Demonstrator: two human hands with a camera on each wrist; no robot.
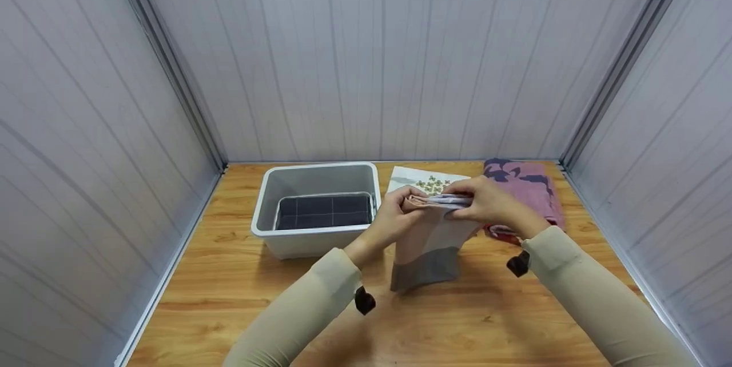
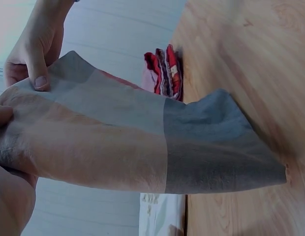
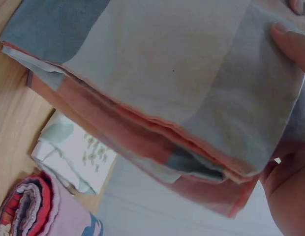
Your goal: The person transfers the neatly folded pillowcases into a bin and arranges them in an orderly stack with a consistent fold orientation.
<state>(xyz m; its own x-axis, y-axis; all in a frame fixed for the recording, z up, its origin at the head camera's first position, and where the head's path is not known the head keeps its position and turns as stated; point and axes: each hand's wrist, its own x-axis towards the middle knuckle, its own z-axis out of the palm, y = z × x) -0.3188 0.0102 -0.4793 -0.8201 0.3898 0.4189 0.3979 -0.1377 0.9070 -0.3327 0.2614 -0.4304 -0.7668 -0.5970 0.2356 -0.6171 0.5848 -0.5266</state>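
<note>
Beige sleeves (image 1: 300, 312) lie nearest; left hand (image 1: 392, 215) and right hand (image 1: 486, 202) pinch the folded colour-block cloth (image 1: 424, 250) — hanging lengthwise below them, perhaps touching the table (image 1: 229, 287).

A wood-grained tabletop (image 1: 211, 292) bears, from left to right in the head view, a pale grey bin (image 1: 306, 246), a folded white cloth (image 1: 410, 176) with small olive-brown motifs, and a folded pink cloth (image 1: 532, 191) patterned in dark purple.
</note>
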